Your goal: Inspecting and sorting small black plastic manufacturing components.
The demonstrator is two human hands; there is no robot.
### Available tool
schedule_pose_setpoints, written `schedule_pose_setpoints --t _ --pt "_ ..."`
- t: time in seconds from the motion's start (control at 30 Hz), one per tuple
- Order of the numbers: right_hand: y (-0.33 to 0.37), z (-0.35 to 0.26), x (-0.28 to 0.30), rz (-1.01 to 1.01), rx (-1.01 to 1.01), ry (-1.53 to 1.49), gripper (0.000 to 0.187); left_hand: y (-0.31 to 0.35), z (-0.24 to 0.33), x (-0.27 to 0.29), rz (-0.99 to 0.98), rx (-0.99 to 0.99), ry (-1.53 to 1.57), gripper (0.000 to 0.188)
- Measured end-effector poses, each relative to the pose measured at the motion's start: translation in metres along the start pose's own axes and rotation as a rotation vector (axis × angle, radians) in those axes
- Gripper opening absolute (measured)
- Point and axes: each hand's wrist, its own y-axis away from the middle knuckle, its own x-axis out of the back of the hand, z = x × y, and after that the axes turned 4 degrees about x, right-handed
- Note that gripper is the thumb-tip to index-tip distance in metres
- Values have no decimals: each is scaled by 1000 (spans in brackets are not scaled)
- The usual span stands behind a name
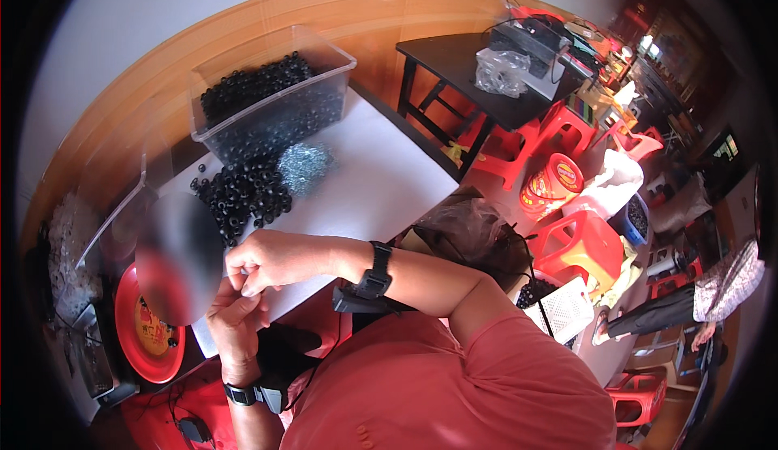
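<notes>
Right hand (267, 257) had thumb and fingertips pinched together, meeting the left hand (233, 312), whose fingers were curled in and pressed close. Whatever sat between the fingertips was too small and hidden to tell. Black wristband (377, 270) on right wrist, black-and-grey wristband (253, 396) on left.

Loose pile of small, shiny black ring-shaped pieces (241, 195) lay just beyond the right hand, near its knuckles, on a white-topped worktop (397, 158). Heap of tiny, glittering pale-blue pieces (306, 168) touched the pile's right side, farther from the hands. Behind both stood a clear rectangular plastic bin (331, 110), partly filled with more black pieces (259, 85).

Left of the left hand: round red plastic tray (126, 320), yellow-orange printed centre, a few black bits in it. Blurred grey-and-red oval (180, 260) overlapped its upper edge; identity unclear.

Farther right: dark wooden table (450, 55) with a crumpled clear plastic bag (502, 72); red plastic stool (579, 247); white perforated plastic basket (567, 308); person in a pale patterned top (733, 280) at far right.

Printing: red round tub (551, 187) bore yellow lettering and a label, small and distorted; tray centre bore red characters.
</notes>
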Motion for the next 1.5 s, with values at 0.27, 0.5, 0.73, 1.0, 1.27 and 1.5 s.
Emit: schedule_pose_setpoints --t 0.27,0.5,0.73,1.0,1.27,1.5 --pt "-14 9 5 -176 39 -26 14 1 -2 4 -23 -43 -49 18" --pt "-10 9 5 -136 85 73 13 -4 -3 5 -53 -23 -2 26" --pt "-16 14 4 -147 60 -17 15 0 0 5 -81 -33 -33 28" --pt "-17 13 4 -175 34 -1 17 -2 -3 5 -85 -52 10 25" --pt "-12 2 3 -167 -5 158 16 -4 -4 6 -72 -32 24 23" --pt "-5 -2 3 -23 12 121 18 -1 -5 20 -89 -25 21 22"
